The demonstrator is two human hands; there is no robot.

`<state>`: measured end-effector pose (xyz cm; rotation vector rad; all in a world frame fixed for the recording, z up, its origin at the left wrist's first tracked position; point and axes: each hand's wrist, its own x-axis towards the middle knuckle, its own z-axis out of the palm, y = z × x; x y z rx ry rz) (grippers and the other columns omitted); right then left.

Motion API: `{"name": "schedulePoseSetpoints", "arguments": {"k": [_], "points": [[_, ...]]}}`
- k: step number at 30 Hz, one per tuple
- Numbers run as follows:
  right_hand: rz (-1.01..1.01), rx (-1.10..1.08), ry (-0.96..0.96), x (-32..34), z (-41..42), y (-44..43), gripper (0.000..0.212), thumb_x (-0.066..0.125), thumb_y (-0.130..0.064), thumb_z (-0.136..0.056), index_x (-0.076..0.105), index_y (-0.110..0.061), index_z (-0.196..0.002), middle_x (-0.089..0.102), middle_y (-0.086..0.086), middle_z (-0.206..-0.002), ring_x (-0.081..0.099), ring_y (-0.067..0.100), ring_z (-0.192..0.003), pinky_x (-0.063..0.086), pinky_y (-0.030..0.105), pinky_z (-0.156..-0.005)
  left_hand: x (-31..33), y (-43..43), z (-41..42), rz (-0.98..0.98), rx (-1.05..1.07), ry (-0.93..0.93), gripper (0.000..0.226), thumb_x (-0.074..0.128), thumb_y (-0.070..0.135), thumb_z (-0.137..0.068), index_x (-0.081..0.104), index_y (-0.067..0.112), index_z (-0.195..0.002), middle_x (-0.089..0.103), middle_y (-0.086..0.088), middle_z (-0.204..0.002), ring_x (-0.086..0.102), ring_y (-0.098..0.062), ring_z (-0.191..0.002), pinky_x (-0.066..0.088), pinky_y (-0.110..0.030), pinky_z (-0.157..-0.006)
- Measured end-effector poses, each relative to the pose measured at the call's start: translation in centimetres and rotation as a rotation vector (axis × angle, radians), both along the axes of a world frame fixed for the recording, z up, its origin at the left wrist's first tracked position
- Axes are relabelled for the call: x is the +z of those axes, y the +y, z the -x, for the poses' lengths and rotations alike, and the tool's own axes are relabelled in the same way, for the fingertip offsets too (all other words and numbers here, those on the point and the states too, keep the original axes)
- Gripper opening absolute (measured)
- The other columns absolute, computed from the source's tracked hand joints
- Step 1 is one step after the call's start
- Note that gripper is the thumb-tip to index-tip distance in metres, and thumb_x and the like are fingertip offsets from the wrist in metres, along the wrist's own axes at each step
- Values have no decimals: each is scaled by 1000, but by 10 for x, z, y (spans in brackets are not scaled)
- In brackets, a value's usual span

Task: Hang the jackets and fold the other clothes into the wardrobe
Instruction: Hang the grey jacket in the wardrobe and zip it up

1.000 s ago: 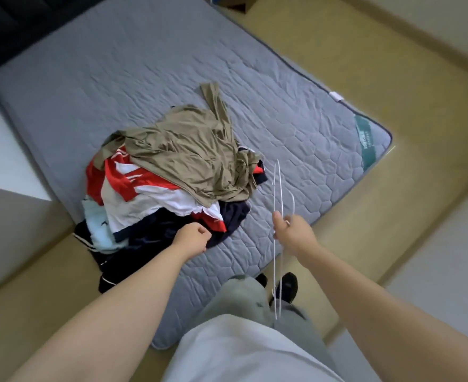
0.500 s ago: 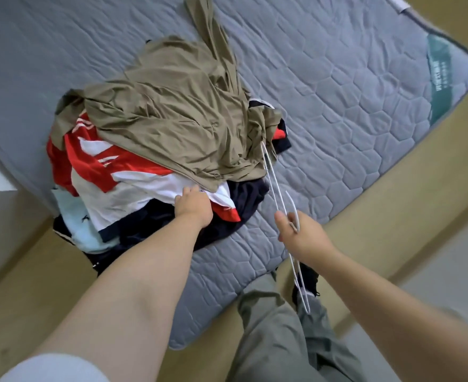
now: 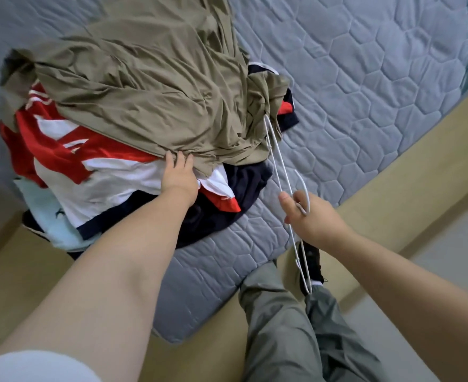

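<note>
Fingers [image 3: 181, 161] of the left hand [image 3: 179, 176] lie stretched nearly straight, tips touching the hem of a smooth, creased khaki garment [image 3: 150, 86]. It drapes over the clothes pile at centre left: a red-and-white top [image 3: 89, 172], a navy piece [image 3: 243, 183] and pale blue cloth [image 3: 42, 205].

At lower right, the right hand [image 3: 315, 219] pinches thin white wire hangers [image 3: 278, 164] by the hook between thumb and curled fingers [image 3: 285, 199]. Their upper end reaches the khaki folds; the lower end crosses a black shoe [image 3: 312, 260].

The pile sits on a grey mattress [image 3: 365, 92] quilted in hexagons, on a wooden floor [image 3: 392, 166]. Grey-green trousers [image 3: 282, 326] fill the bottom.
</note>
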<state>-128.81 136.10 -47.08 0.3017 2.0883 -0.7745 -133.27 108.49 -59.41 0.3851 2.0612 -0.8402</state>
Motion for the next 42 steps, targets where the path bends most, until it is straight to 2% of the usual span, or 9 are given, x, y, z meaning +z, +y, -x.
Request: {"name": "schedulePoseSetpoints", "arguments": {"k": [4, 11, 14, 19, 23, 28, 35, 39, 42], "points": [[6, 36, 12, 35, 6, -5, 44, 34, -53, -103, 44, -19, -76, 70, 9, -94, 63, 28, -91, 49, 39, -80, 42, 8, 3, -241, 99, 96, 38, 46, 27, -100, 53, 16, -136, 50, -8, -137, 44, -26, -132, 10, -48, -122], [67, 48, 123, 133, 0, -1, 43, 34, -51, -104, 48, -16, -84, 69, 9, -94, 63, 26, -90, 49, 37, -77, 174, 23, 13, -646, 455, 373, 30, 57, 11, -89, 48, 13, -117, 55, -14, -121, 54, -35, -116, 41, -43, -96], [77, 47, 170, 174, -9, 4, 40, 34, -52, -103, 48, -20, -84, 68, 5, -92, 62, 23, -87, 42, 32, -67, 237, 24, 17, -708, 447, 437, 41, 56, 3, -83, 43, 12, -121, 56, -15, -119, 57, -38, -111, 44, -45, -90], [122, 66, 291, 239, -21, 7, 45, 34, -52, -103, 47, -15, -79, 68, 10, -88, 64, 26, -85, 45, 34, -70, 329, 26, 11, -685, 595, 572, 51, 51, 1, -85, 39, 14, -133, 63, -18, -113, 63, -42, -102, 46, -42, -74], [159, 143, 391, 283, -27, 15, 48, 32, -51, -104, 52, -9, -91, 69, 13, -92, 65, 29, -88, 47, 36, -73, 399, 35, -3, -678, 617, 671, 4, 57, 27, -88, 57, 23, -86, 67, -12, -103, 64, -36, -93, 44, -35, -68], [189, 171, 543, 329, -37, 34, 46, 31, -51, -104, 51, -15, -84, 65, 7, -87, 58, 26, -78, 43, 35, -69, 480, 62, -16, -746, 713, 765, 33, 52, 44, -88, 68, 18, -77, 67, -6, -79, 61, -30, -78, 43, -30, -62], [271, 76, 628, 368, -55, 49, 38, 38, -54, -102, 40, -19, -87, 59, 4, -84, 58, 21, -73, 45, 36, -63, 579, 131, -42, -1026, 665, 961, 64, 52, 62, -88, 53, 12, -48, 54, 0, -49, 55, -23, -53, 29, -29, -47], [304, -10, 618, 386, -61, 52, 56, 68, -67, -76, 44, -25, -105, 58, -9, -95, 59, 10, -82, 50, 32, -66, 625, 160, -57, -1260, 647, 843, 64, 55, 62, -88, 46, 14, -47, 47, 6, -41, 46, -15, -43, 30, -29, -50], [230, -54, 678, 399, -57, 59, 55, 70, -57, -63, 49, -25, -102, 60, -6, -95, 64, 20, -85, 56, 43, -75, 651, 170, -68, -1541, 767, 586, 33, 75, 40, -84, 68, 16, -63, 67, 8, -61, 62, -7, -56, 46, -25, -61]]}}
